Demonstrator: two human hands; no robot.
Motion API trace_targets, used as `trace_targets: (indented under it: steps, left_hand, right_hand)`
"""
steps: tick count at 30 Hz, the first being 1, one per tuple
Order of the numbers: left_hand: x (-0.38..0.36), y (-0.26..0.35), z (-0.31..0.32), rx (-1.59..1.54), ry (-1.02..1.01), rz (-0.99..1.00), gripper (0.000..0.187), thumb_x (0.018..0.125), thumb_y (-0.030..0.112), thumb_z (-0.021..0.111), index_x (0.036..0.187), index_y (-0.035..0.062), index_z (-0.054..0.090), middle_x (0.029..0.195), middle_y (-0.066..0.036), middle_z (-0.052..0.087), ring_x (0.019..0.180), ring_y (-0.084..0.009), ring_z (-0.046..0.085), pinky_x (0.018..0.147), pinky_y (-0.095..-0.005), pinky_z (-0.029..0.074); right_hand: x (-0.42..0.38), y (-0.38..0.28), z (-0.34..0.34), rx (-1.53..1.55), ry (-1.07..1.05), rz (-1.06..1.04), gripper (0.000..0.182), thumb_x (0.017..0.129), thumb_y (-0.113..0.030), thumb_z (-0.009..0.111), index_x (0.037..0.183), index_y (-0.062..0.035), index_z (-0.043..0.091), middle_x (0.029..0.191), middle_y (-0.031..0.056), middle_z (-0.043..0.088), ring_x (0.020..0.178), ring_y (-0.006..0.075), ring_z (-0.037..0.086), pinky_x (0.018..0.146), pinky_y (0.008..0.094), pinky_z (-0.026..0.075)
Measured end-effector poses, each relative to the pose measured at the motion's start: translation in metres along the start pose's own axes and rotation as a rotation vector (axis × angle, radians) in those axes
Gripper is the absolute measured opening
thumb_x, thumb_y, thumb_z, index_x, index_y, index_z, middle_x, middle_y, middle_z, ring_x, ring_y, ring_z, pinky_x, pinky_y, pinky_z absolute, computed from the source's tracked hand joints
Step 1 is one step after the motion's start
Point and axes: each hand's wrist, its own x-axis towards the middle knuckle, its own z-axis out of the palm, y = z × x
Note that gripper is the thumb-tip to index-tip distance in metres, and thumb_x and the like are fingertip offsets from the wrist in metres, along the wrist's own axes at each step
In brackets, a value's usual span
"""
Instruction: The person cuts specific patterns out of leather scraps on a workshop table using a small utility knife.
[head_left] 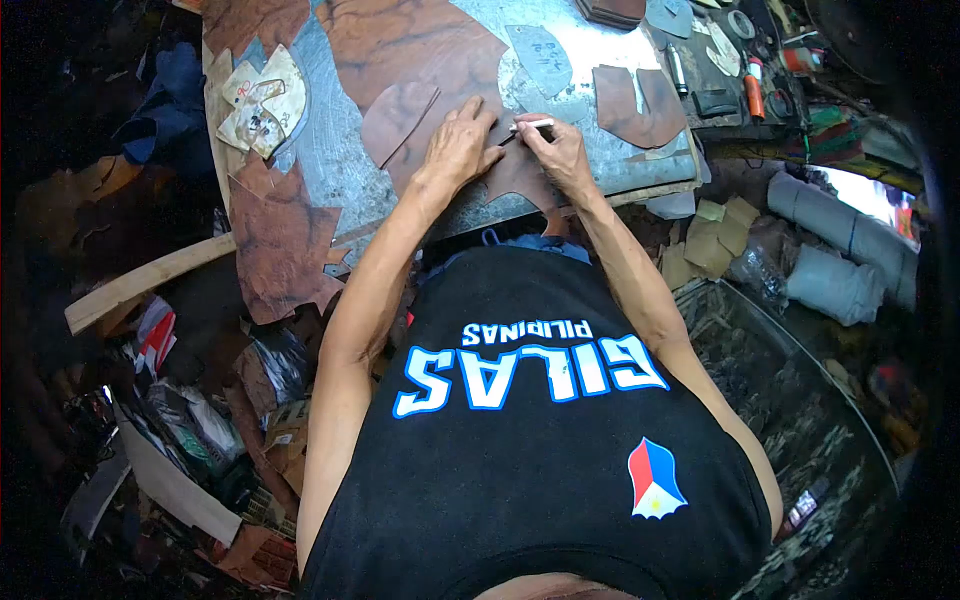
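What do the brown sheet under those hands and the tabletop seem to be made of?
The brown sheet looks like leather, real or imitation: low-sheen, with dark marbled streaks. The tabletop appears to be metal, perhaps galvanized, given its scuffed, grey-silver shine.

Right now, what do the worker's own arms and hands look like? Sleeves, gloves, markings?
Left arm and right arm are bare, no sleeves. Left hand and right hand are ungloved, no wristbands visible. Worn: black sleeveless top, blue-edged white "GILAS" lettering, smaller white "PILIPINAS", and a red, blue and white emblem with a yellow mark.
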Motion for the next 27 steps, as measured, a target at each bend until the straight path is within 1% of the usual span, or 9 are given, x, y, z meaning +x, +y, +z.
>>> trace_targets:
  steps: [6,8,11,16,20,22,24,26,27]
  left_hand:
    - [-0.001,-0.004,0.003,-0.03,-0.01,0.01,0.051,0.075,0.023,0.079,0.119,0.0051,0.059,0.138,-0.021,0.048,0.118,-0.0427,0.052,0.097,-0.0453,0.046]
    - [-0.001,-0.006,0.006,-0.026,0.044,0.05,0.05,0.071,0.02,0.079,0.115,0.0051,0.061,0.135,-0.02,0.049,0.11,-0.0439,0.056,0.092,-0.0477,0.05]
    - [-0.001,-0.004,0.005,-0.017,0.067,0.052,0.05,0.071,0.02,0.079,0.115,0.0052,0.061,0.134,-0.02,0.049,0.109,-0.0439,0.056,0.091,-0.0478,0.05]
    - [-0.001,-0.004,0.006,-0.019,0.024,0.04,0.049,0.072,0.02,0.079,0.115,0.0053,0.06,0.13,-0.02,0.051,0.109,-0.0437,0.056,0.091,-0.048,0.05]
    - [0.001,-0.007,0.006,-0.011,0.044,0.069,0.048,0.072,0.021,0.079,0.114,0.0051,0.061,0.128,-0.02,0.052,0.109,-0.0437,0.057,0.091,-0.0479,0.05]
    - [-0.001,-0.006,0.004,-0.013,0.044,0.063,0.048,0.072,0.021,0.079,0.114,0.0051,0.061,0.128,-0.02,0.052,0.109,-0.0428,0.057,0.092,-0.0474,0.05]
    - [0.0,-0.008,0.002,-0.014,0.047,0.064,0.048,0.072,0.021,0.079,0.114,0.0051,0.061,0.128,-0.02,0.052,0.109,-0.0419,0.057,0.093,-0.0468,0.049]
    - [0.0,-0.013,-0.002,-0.083,-0.015,0.091,0.048,0.079,0.021,0.073,0.122,0.0061,0.058,0.133,-0.021,0.051,0.113,-0.0406,0.056,0.095,-0.0461,0.048]
    - [0.001,-0.015,-0.004,-0.08,-0.014,0.095,0.048,0.079,0.021,0.073,0.122,0.0061,0.058,0.133,-0.021,0.051,0.113,-0.0406,0.056,0.095,-0.0461,0.048]
  right_hand:
    - [0.004,0.0,0.01,-0.025,0.09,-0.046,0.024,0.09,-0.019,0.064,0.104,-0.0024,0.073,0.091,0.01,0.074,0.08,0.0139,0.067,0.071,0.0279,0.053]
    - [0.001,-0.001,0.009,-0.062,0.099,-0.041,0.023,0.089,-0.019,0.064,0.103,-0.003,0.073,0.091,0.0095,0.074,0.079,0.0136,0.067,0.07,0.0279,0.053]
    - [0.001,-0.002,0.005,-0.09,0.021,-0.015,0.022,0.089,-0.019,0.065,0.102,-0.0039,0.074,0.089,0.0078,0.074,0.077,0.0124,0.065,0.068,0.0275,0.052]
    - [-0.001,0.002,0.008,0.019,0.066,0.011,0.021,0.09,-0.019,0.064,0.102,-0.0044,0.074,0.083,0.0049,0.072,0.074,0.0091,0.062,0.064,0.0246,0.05]
    - [-0.002,0.005,0.006,0.002,0.103,0.001,0.02,0.091,-0.017,0.064,0.102,-0.0038,0.074,0.08,0.0026,0.071,0.071,0.0082,0.06,0.063,0.0237,0.049]
    - [-0.001,-0.002,0.005,0.055,0.026,-0.034,0.02,0.092,-0.016,0.064,0.105,-0.0034,0.073,0.079,0.0005,0.068,0.069,0.0062,0.057,0.061,0.0221,0.047]
    - [-0.003,-0.005,-0.006,0.162,0.055,-0.003,0.02,0.092,-0.015,0.064,0.107,-0.0036,0.072,0.08,0.0004,0.068,0.07,0.0056,0.056,0.061,0.0215,0.046]
    - [-0.007,-0.017,-0.011,0.3,0.111,0.086,0.02,0.094,-0.015,0.061,0.108,-0.0043,0.071,0.083,0.0007,0.068,0.071,0.0045,0.055,0.063,0.02,0.045]
    - [-0.007,-0.015,-0.01,0.301,0.115,0.083,0.02,0.094,-0.015,0.061,0.108,-0.0043,0.071,0.083,0.0007,0.068,0.071,0.0045,0.055,0.063,0.02,0.045]
